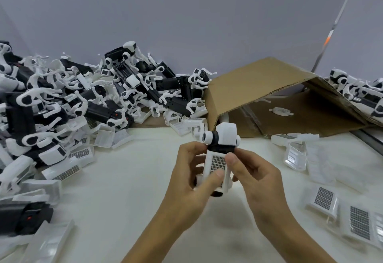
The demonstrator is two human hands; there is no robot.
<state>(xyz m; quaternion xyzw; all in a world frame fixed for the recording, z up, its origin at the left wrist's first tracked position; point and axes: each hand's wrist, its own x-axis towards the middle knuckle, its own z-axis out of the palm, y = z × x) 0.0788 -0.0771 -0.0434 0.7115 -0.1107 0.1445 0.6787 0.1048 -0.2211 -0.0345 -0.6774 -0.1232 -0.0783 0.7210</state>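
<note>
Two grips, our left hand [186,177] and right hand [257,177], both clasp device [217,162] just before box [259,82]; parts heap [83,101] left of box.

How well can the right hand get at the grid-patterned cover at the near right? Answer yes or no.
Probably yes, once freed: the right hand holds the black-and-white device with the left hand. The grid-patterned cover lies uncovered on the table beside it, with nothing between.

toy body [220,155] | black-and-white, gridded white panel facing up | upright-tilted, held above table, centre
</note>
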